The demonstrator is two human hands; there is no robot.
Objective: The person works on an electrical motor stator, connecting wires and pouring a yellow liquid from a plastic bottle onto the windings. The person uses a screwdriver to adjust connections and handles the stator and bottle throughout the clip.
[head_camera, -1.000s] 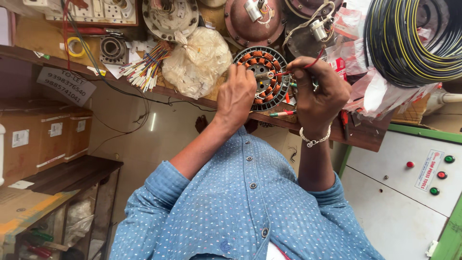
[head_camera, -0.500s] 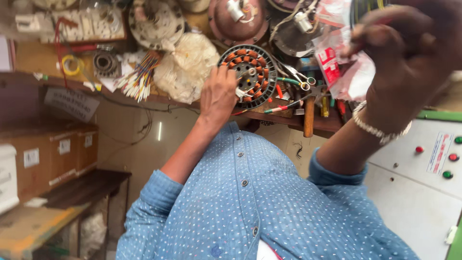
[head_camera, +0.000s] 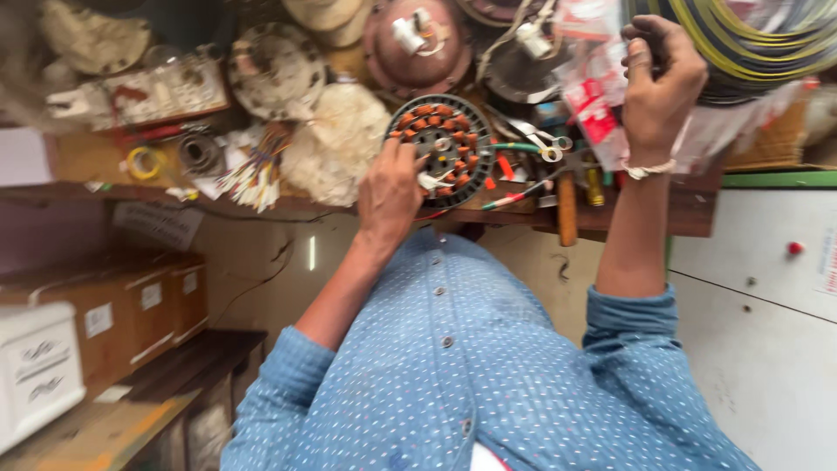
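Note:
A round motor stator (head_camera: 440, 144) with copper coils around its rim lies on the wooden workbench (head_camera: 663, 218). My left hand (head_camera: 388, 196) grips its near-left edge, fingers on the coils. My right hand (head_camera: 658, 87) is raised to the right, away from the stator. Its fingers are curled beside clear plastic packets (head_camera: 597, 96) and a coil of dark and yellow cable (head_camera: 758, 44). Whether that hand holds anything is unclear in the blur. My blue dotted shirt (head_camera: 471, 375) fills the lower middle.
Green-handled scissors (head_camera: 545, 148), a wooden-handled tool (head_camera: 568, 209) and small screwdrivers lie right of the stator. Left of it are a white fibrous wad (head_camera: 336, 144), coloured wire ends (head_camera: 253, 174) and a yellow tape roll (head_camera: 144, 161). Cardboard boxes (head_camera: 131, 305) stand lower left, a white cabinet (head_camera: 767, 305) right.
My right hand left the stator, swung up and right, and now sits by the plastic packets. My left hand stayed on the stator's edge. The view shifted and sharpened a little.

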